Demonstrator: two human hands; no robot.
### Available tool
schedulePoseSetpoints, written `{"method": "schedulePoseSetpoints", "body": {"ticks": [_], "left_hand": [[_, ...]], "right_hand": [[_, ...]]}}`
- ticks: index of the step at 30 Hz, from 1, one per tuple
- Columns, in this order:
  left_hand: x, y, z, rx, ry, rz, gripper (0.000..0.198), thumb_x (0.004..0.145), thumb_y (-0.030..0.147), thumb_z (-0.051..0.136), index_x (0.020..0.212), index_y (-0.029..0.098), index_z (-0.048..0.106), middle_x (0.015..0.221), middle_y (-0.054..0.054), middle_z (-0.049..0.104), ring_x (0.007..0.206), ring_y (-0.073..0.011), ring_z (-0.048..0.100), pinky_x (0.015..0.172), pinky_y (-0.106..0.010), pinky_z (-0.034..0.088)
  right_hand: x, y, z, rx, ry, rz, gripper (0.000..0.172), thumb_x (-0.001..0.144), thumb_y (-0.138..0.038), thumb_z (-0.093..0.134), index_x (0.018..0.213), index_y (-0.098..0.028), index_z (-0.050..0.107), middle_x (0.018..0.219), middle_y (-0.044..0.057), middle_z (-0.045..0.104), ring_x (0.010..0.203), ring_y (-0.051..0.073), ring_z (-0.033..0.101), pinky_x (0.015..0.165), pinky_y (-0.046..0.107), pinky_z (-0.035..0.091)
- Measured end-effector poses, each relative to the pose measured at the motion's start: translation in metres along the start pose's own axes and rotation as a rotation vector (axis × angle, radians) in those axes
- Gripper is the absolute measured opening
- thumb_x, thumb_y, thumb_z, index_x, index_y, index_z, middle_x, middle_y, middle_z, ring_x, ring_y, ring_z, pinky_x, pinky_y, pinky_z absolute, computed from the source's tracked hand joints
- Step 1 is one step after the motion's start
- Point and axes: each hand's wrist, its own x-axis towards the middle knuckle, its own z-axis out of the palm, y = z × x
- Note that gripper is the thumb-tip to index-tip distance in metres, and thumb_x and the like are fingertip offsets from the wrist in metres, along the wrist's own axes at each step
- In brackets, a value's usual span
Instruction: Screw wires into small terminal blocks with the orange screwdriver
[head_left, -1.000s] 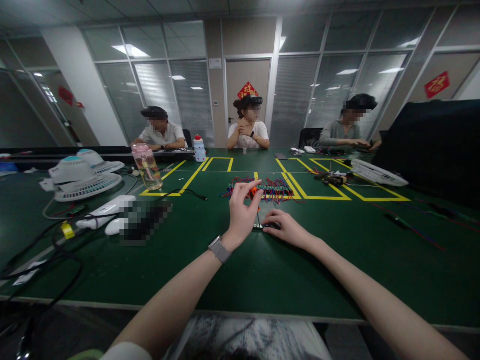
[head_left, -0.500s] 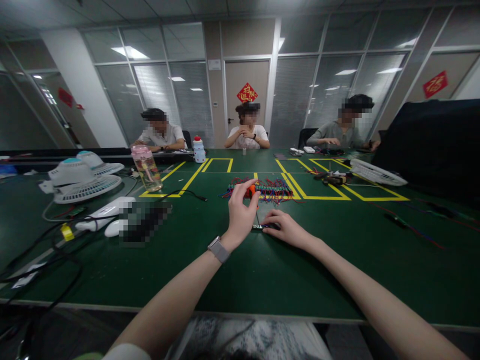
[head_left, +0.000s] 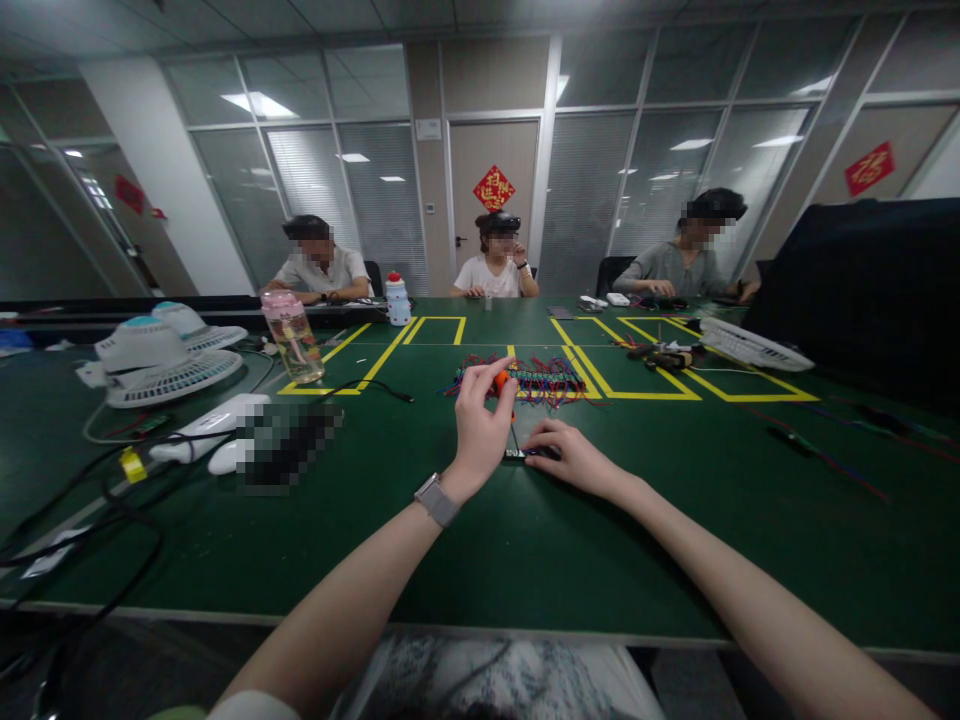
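My left hand is closed around the orange handle of a screwdriver. The screwdriver stands nearly upright, its thin dark shaft reaching down to a small circuit board on the green table. My right hand pinches the right end of that board, with the fingertips low at the table top; dark wires seem to lie under the fingers. Just beyond my hands lies a row of small green boards with red and blue wires. My left fingers hide part of the handle and part of the row.
On the left are white fans, a pink-lidded bottle, a white power strip and black cables. Hand tools and a white fan lie at right. Several people sit across the green table, marked with yellow tape.
My left fingers have curled in slightly around the screwdriver handle. My right hand stays on the board. The person opposite has parted their hands and raised one toward the head.
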Motion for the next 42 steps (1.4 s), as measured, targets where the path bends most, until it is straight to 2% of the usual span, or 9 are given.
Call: {"method": "schedulePoseSetpoints", "body": {"ticks": [4, 9, 12, 18, 25, 28, 34, 39, 42], "left_hand": [[-0.0003, 0.0038, -0.0016, 0.049, 0.008, 0.003, 0.018, 0.084, 0.027, 0.06, 0.1, 0.022, 0.066, 0.094, -0.004, 0.054, 0.083, -0.0144, 0.055, 0.078, -0.027, 0.047], [-0.0005, 0.0001, 0.0006, -0.054, -0.033, -0.01, 0.032, 0.094, 0.022, 0.038, 0.121, 0.024, 0.057, 0.113, -0.006, 0.058, 0.106, -0.0159, 0.055, 0.093, -0.031, 0.043], [-0.0005, -0.0026, 0.0022, -0.089, -0.028, -0.028, 0.033, 0.095, 0.023, 0.038, 0.125, 0.023, 0.053, 0.116, -0.007, 0.061, 0.107, -0.0163, 0.056, 0.094, -0.032, 0.043], [-0.0007, 0.0031, -0.0007, 0.011, 0.013, 0.022, 0.018, 0.086, 0.028, 0.058, 0.101, 0.022, 0.066, 0.094, -0.004, 0.059, 0.088, -0.0154, 0.057, 0.082, -0.028, 0.046], [-0.0014, -0.0005, 0.0004, -0.111, -0.053, 0.001, 0.033, 0.095, 0.021, 0.035, 0.121, 0.023, 0.056, 0.116, -0.007, 0.059, 0.108, -0.0156, 0.054, 0.095, -0.031, 0.041], [-0.0007, -0.0022, 0.0013, -0.099, -0.055, -0.019, 0.033, 0.095, 0.023, 0.038, 0.124, 0.023, 0.053, 0.115, -0.006, 0.061, 0.105, -0.0157, 0.056, 0.093, -0.031, 0.042], [0.0005, 0.003, -0.0014, -0.006, -0.059, 0.011, 0.024, 0.09, 0.029, 0.051, 0.11, 0.023, 0.063, 0.1, -0.005, 0.06, 0.09, -0.0151, 0.056, 0.083, -0.028, 0.045], [-0.0002, 0.001, 0.0002, -0.036, -0.051, 0.022, 0.031, 0.096, 0.024, 0.037, 0.118, 0.023, 0.058, 0.112, -0.006, 0.058, 0.105, -0.0156, 0.055, 0.093, -0.03, 0.043], [-0.0009, -0.0022, 0.0023, -0.065, -0.035, 0.019, 0.032, 0.095, 0.022, 0.037, 0.123, 0.022, 0.053, 0.118, -0.007, 0.059, 0.11, -0.0159, 0.055, 0.096, -0.031, 0.042]], "right_hand": [[0.0001, -0.0005, -0.0004, -0.011, -0.003, -0.002, 0.018, 0.083, -0.029, 0.063, 0.095, -0.021, 0.072, 0.094, 0.007, 0.06, 0.089, 0.02, 0.057, 0.083, 0.034, 0.046], [0.0004, -0.0006, -0.0008, -0.005, -0.005, 0.001, 0.017, 0.082, -0.028, 0.063, 0.095, -0.021, 0.072, 0.094, 0.007, 0.06, 0.089, 0.02, 0.057, 0.083, 0.034, 0.046], [0.0002, -0.0006, -0.001, -0.01, -0.009, 0.009, 0.018, 0.083, -0.029, 0.063, 0.096, -0.022, 0.072, 0.095, 0.007, 0.06, 0.089, 0.02, 0.057, 0.083, 0.034, 0.046], [0.0003, -0.0015, -0.0012, -0.023, -0.008, 0.009, 0.017, 0.082, -0.028, 0.063, 0.095, -0.022, 0.072, 0.094, 0.007, 0.06, 0.09, 0.021, 0.057, 0.084, 0.033, 0.046], [0.0003, -0.0035, -0.0017, -0.007, -0.007, 0.008, 0.018, 0.082, -0.028, 0.063, 0.096, -0.02, 0.072, 0.094, 0.007, 0.06, 0.089, 0.021, 0.057, 0.084, 0.034, 0.046], [0.0001, -0.003, -0.0016, -0.006, -0.006, 0.007, 0.018, 0.082, -0.027, 0.063, 0.096, -0.02, 0.072, 0.095, 0.007, 0.06, 0.09, 0.021, 0.057, 0.085, 0.034, 0.046], [0.0001, -0.0028, -0.0017, -0.012, -0.008, 0.007, 0.017, 0.083, -0.027, 0.062, 0.095, -0.02, 0.072, 0.095, 0.007, 0.059, 0.09, 0.021, 0.057, 0.084, 0.034, 0.045], [0.0002, -0.0024, -0.0012, -0.01, -0.012, 0.007, 0.018, 0.083, -0.028, 0.063, 0.096, -0.02, 0.072, 0.095, 0.007, 0.06, 0.09, 0.02, 0.057, 0.084, 0.033, 0.045], [0.0001, -0.0017, -0.0007, -0.015, -0.008, 0.006, 0.018, 0.083, -0.027, 0.063, 0.096, -0.02, 0.072, 0.095, 0.007, 0.06, 0.09, 0.02, 0.057, 0.084, 0.033, 0.045]]}}
